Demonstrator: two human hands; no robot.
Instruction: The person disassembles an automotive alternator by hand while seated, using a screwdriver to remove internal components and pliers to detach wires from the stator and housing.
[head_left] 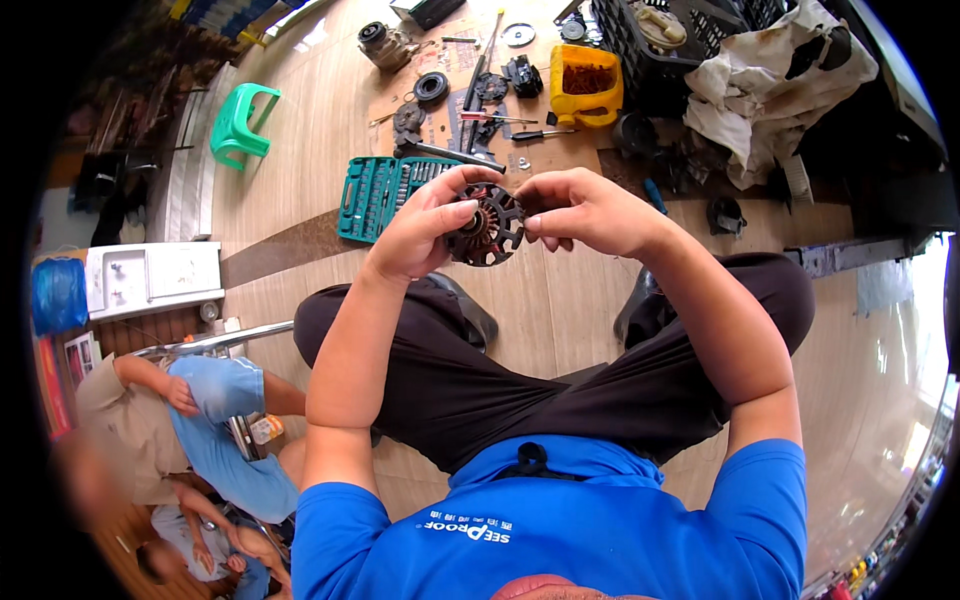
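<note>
Out in front of my knees, my left hand (424,225) is closed around a round black rotor (487,228) with reddish-copper windings and a notched rim. Its thumb lies across the near face, close to the central hub. From the other side, my right hand (590,213) has its thumb and fingers bent together at the rotor's right rim. Those fingertips appear to touch the edge; whether they pinch anything smaller does not show. Just beyond my left hand, a green socket set case (367,200) lies open on the floor.
Loose machine parts, a black ring (431,88) and a screwdriver (545,134) lie on cardboard ahead. A cut yellow jug (586,90) and black crate (680,60) stand far right. A green stool (240,125) stands left. Two people sit at lower left.
</note>
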